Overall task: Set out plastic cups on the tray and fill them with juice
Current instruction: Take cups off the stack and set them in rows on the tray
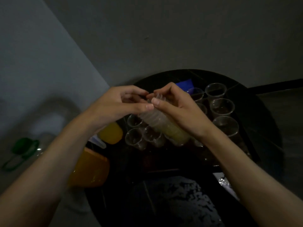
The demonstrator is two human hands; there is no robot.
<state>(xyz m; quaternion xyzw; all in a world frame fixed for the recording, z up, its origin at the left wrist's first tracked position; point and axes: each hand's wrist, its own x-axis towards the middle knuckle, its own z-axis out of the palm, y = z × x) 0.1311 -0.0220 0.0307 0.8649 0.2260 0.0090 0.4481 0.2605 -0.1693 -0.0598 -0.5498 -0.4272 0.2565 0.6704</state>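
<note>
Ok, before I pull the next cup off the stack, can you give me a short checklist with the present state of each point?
1. Stack of cups held firmly: ok, the right hand grips it.
2. Left hand on the top cup: ok, its fingers pinch the rim.
3. Top cup loosened: cannot tell, fingers hide it.
4. Set-out cups upright: ok.
5. Free room on the tray: ok, bare part in front.
6. Light: not ok, very dim.

Dim, home-like room: bare plain walls [164,30], a round dark table [265,125].
</note>
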